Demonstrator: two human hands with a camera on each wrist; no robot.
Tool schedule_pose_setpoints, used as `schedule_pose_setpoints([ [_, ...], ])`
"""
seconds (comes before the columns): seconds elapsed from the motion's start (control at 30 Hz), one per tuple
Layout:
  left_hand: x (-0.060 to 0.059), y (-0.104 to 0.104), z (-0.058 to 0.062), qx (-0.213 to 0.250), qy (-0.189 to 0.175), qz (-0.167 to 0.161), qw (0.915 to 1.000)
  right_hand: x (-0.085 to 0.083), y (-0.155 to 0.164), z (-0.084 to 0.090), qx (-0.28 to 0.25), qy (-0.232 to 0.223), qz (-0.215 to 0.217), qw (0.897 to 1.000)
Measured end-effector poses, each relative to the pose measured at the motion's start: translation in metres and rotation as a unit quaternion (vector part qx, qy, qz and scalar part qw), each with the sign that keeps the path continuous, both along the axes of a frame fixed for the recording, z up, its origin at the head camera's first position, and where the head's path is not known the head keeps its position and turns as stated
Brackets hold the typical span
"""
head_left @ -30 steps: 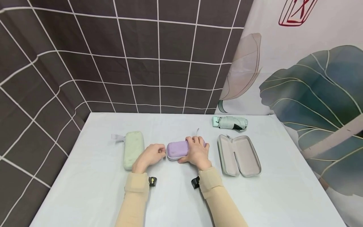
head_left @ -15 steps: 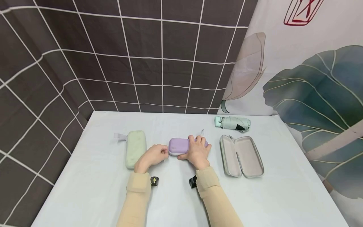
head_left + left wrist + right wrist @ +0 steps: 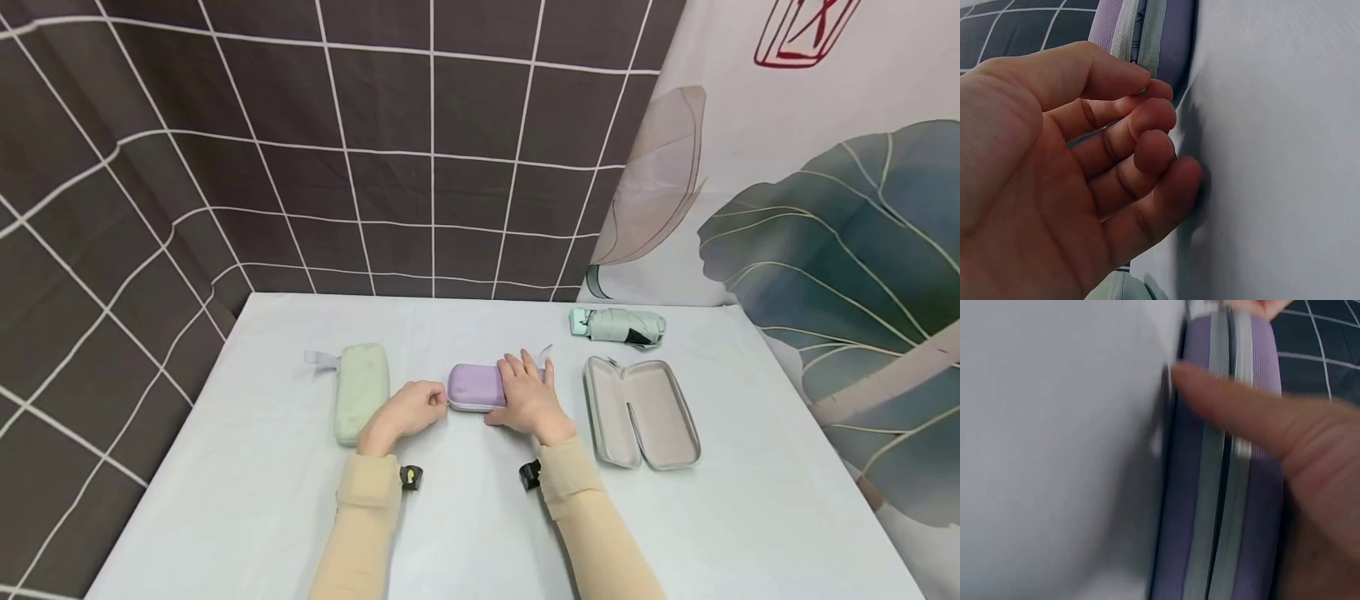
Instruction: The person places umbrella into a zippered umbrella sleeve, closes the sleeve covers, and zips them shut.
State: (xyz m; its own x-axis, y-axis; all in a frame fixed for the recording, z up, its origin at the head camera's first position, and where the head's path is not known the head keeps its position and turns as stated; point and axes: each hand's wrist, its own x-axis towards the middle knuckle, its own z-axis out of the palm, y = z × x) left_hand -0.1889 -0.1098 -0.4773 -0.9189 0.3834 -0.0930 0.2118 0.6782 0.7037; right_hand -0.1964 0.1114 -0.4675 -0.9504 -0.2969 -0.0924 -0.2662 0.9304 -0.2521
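A purple zip case point(image 3: 476, 385) lies lengthwise across the middle of the table. At its left end my left hand point(image 3: 408, 410) has thumb and index finger pinched together on the zipper pull, which the fingertips mostly hide in the left wrist view. The other left fingers curl loosely. My right hand point(image 3: 529, 400) holds the case's right half, its fingers over the top and its thumb point(image 3: 1229, 403) across the front side. A dark gap runs between the zipper tapes point(image 3: 1235, 487) in the right wrist view.
Left of the left hand lies a pale green zip case point(image 3: 362, 392) with a grey strap. An opened case point(image 3: 660, 417) with a light lining lies to the right. Behind that is a folded mint umbrella point(image 3: 618, 326). A dark checked curtain point(image 3: 375, 167) hangs behind the table.
The purple case has straightened and shifted slightly away from me. My right hand has slid a little to the right along it, its fingers straighter. My left hand stays at the left end.
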Motion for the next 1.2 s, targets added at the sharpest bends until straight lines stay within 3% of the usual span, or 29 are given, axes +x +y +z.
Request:
schedule_pose_setpoints([
  [0.13, 0.0, 0.001, 0.001, 0.0, 0.006, 0.001, 1.0, -0.005, 0.011, 0.001, -0.008, 0.014, 0.071, 0.997],
  [0.3, 0.0, 0.003, 0.003, 0.0, 0.017, 0.008, 0.9998, -0.014, 0.018, -0.007, -0.03, 0.042, 0.094, 0.994],
  [0.6, 0.002, 0.009, 0.008, -0.04, 0.037, 0.022, 0.9983, -0.011, 0.019, -0.013, -0.068, 0.07, 0.073, 0.993],
  [0.8, 0.005, 0.014, 0.01, -0.049, 0.041, 0.014, 0.9979, -0.007, 0.019, -0.016, -0.081, 0.083, 0.055, 0.992],
  [1.03, 0.006, 0.017, 0.007, -0.037, 0.036, -0.02, 0.9984, -0.005, 0.014, -0.022, -0.076, 0.087, 0.023, 0.993],
  [1.2, 0.005, 0.018, 0.004, -0.044, 0.049, -0.009, 0.9978, -0.002, 0.006, -0.025, -0.067, 0.106, -0.007, 0.992],
])
